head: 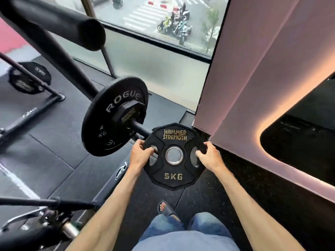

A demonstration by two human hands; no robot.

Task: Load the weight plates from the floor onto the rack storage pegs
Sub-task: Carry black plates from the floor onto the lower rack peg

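Note:
A black 5 kg plate (173, 176) with gold lettering and a steel centre ring is held upright in front of me. My left hand (140, 154) grips its left grip slot and my right hand (208, 156) grips the right one. Just behind it a black peg (140, 128) sticks out toward me, its tip hidden by the plate. A larger black Rogue plate (110, 122) and a smaller hexagonal plate (129, 113) sit on that peg. Another black plate (29, 78) lies on the floor at far left.
A thick black padded bar (59, 24) crosses the upper left, above a slanted frame post (59, 58). A pink wall corner (235, 87) stands close on the right. A frosted window is behind. A barbell end (68, 229) lies at lower left. My sandalled foot (168, 211) is below.

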